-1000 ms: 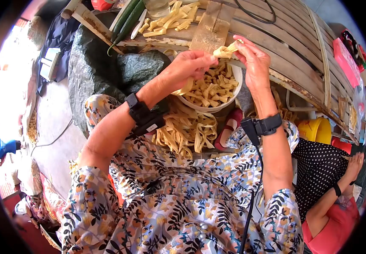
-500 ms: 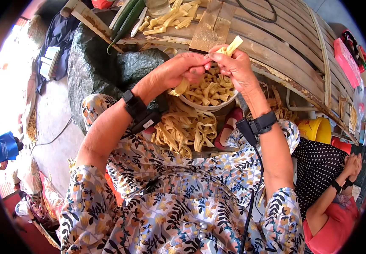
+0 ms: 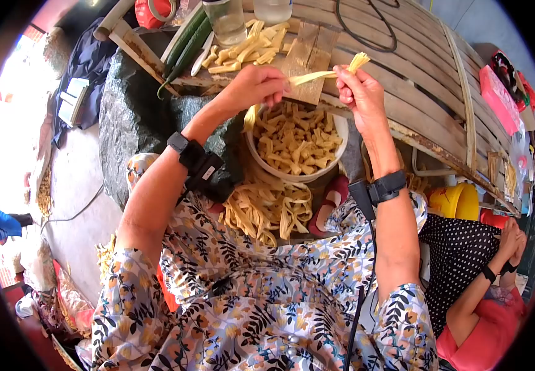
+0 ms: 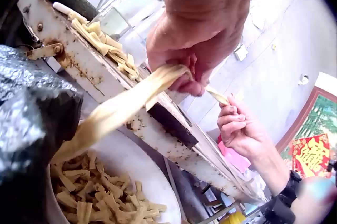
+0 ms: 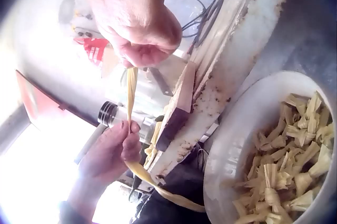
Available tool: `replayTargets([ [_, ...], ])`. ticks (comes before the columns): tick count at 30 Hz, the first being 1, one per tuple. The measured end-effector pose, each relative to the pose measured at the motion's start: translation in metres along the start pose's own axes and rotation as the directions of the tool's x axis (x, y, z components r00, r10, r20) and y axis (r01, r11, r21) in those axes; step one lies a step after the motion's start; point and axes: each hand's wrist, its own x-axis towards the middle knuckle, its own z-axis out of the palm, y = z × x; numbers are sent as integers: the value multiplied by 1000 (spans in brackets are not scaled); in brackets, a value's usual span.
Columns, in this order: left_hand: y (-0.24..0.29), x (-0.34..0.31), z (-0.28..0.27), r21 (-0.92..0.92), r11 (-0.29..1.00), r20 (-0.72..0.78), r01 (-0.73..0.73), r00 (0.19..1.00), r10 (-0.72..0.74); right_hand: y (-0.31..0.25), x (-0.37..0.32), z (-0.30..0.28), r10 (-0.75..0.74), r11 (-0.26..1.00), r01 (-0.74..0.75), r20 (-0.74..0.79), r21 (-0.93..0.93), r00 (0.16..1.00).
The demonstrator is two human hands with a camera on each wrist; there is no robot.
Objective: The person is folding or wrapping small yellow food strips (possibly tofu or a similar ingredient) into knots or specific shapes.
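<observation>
My left hand [image 3: 255,86] pinches a pale yellow strip [image 3: 311,78], flat and soft like bean-curd skin. Bunched end upward, the same strip runs into my right hand [image 3: 363,93], whose thumb and fingers grip it. Between the two hands the strip is stretched, and in the left wrist view its long tail [image 4: 121,103] hangs from the left hand toward the bowl. Below sits a white bowl [image 3: 343,133] holding many short knotted pieces [image 3: 295,139]. Loose strips [image 3: 267,207] lie heaped beneath it, near my feet.
A slatted bench [image 3: 403,93] with a rusty edge stands ahead, bearing a wooden board [image 3: 309,55], more yellow pieces [image 3: 252,46], cucumbers [image 3: 187,46] and a glass jar [image 3: 225,23]. Dark plastic sheeting [image 3: 128,123] is at left. Another person [image 3: 487,303] sits at right beside a yellow bucket [image 3: 456,199].
My hands were close together at a knotted bunch. They have since drawn apart, pulling a length of strip out between them, and the bowl shows more fully in the head view.
</observation>
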Motion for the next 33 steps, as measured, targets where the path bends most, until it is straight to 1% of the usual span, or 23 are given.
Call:
replayTargets([
  [1,-1,8,-4,80,996,-45,-40,998,44,-2,7,1,-29,999,30,-21,22,999],
  [2,-2,18,-8,51,995,-117,-88,989,93,-3,14,3,-56,997,57,-41,43,998],
  [4,1,36,-14,135,984,-228,-117,963,146,-1,30,6,-88,990,96,-79,107,993],
  [5,2,44,-17,177,976,-279,-126,945,173,0,36,8,-103,988,113,-94,108,990],
  [6,-2,51,-17,158,973,-323,-165,923,209,2,40,12,-116,986,128,-112,107,987],
  [8,-11,62,-18,187,969,-379,-160,899,222,7,49,12,-127,984,142,-136,107,982],
  [9,-12,65,-18,201,967,-406,-158,885,229,9,52,13,-124,985,141,-150,104,981],
  [12,-12,70,-18,167,979,-458,-118,870,183,12,58,18,-121,986,140,-185,90,975],
  [15,-17,75,-20,208,974,-479,-94,858,185,14,63,17,-120,983,145,-202,112,972],
  [18,-17,77,-18,177,981,-488,-83,858,161,15,65,17,-123,983,148,-202,111,972],
  [21,-30,80,-16,129,986,-500,-106,852,157,24,69,14,-126,988,141,-193,64,973],
  [23,-50,80,-16,279,959,-536,-51,820,200,40,72,6,-144,985,116,-249,-124,958],
  [24,-51,76,-15,349,937,-546,-20,808,221,40,66,6,-155,972,95,-281,-216,947],
  [27,-39,61,-21,104,994,-468,-46,879,90,24,47,8,-143,964,91,-195,-252,970],
  [28,-25,51,-19,-52,997,-371,-60,928,36,18,38,7,-131,958,100,-98,-270,986],
  [30,-9,32,-17,-80,993,-286,-82,957,56,-1,17,12,-52,896,88,94,-436,994],
  [31,-4,22,-15,-95,991,-241,-90,968,65,-4,7,13,2,854,93,182,-513,983],
  [32,-1,12,-13,-55,996,-211,-70,976,57,7,1,8,-29,826,176,271,-536,962],
  [33,0,5,-9,5,997,-220,-82,972,81,7,-7,9,-127,701,274,263,-658,957],
])
